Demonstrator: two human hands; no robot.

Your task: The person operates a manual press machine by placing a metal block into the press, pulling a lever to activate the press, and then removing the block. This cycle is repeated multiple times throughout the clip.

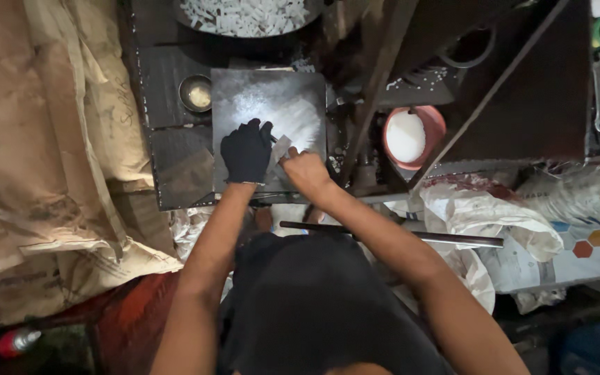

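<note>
On dusty steel plate [244, 90] | gloved left hand [246, 151], bare right hand [305, 169] | flat grey strip [279, 149]

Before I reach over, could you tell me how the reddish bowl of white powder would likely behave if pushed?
The reddish bowl looks wide and shallow, so it would probably slide rather than tip. It seems filled close to the rim with white powder, so a sharp push might spill some. It sits beside slanted metal bars, which could block its path.

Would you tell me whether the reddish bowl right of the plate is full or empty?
Nearly full: white powder covers the inside of the reddish bowl almost to its rim.
</note>
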